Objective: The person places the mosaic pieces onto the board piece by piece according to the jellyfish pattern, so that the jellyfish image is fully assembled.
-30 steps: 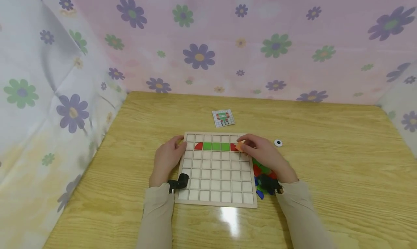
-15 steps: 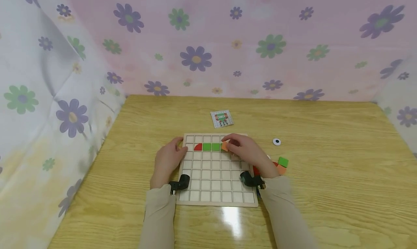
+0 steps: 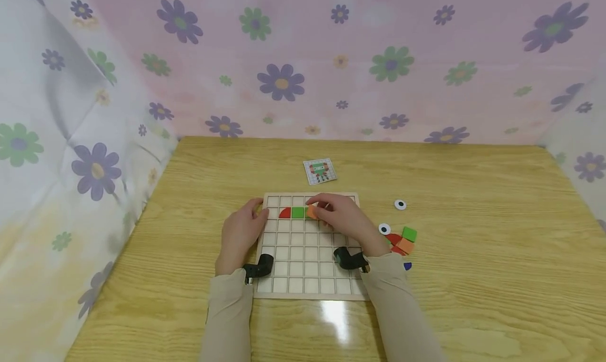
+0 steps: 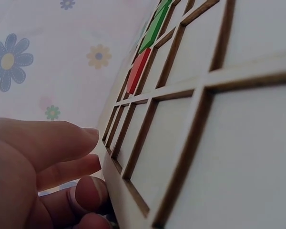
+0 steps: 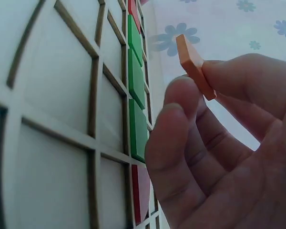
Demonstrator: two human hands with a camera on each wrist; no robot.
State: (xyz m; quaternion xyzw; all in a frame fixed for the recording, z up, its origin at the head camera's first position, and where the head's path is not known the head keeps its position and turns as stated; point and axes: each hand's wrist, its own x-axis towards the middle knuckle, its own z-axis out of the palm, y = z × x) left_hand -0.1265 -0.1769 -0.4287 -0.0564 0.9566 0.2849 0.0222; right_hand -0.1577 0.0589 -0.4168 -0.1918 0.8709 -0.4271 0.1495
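A wooden grid board [image 3: 296, 270] lies on the table in the head view. Set in one of its upper rows are a red quarter-round tile [image 3: 285, 213] and green square tiles [image 3: 298, 212]. My right hand [image 3: 343, 217] pinches a small orange tile [image 5: 195, 69] between thumb and fingertip, raised over this row; it hides part of the row in the head view. The right wrist view shows several green tiles [image 5: 136, 78] and red tiles at both ends. At the board's left edge my left hand [image 3: 240, 235] grips the rim, fingers curled against its side.
A picture card [image 3: 320, 171] with a green-and-red figure lies behind the board. To the right are two eye discs [image 3: 400, 204] and a heap of tiles [image 3: 405, 246] in green, orange, red and blue, partly hidden by my right arm. A flowered cloth [image 3: 341, 83] hangs beyond the table.
My right hand has moved left along the row with the orange tile, from the right-end red tile to over the green ones. More of the tile heap shows. My left hand stays at the board's edge.
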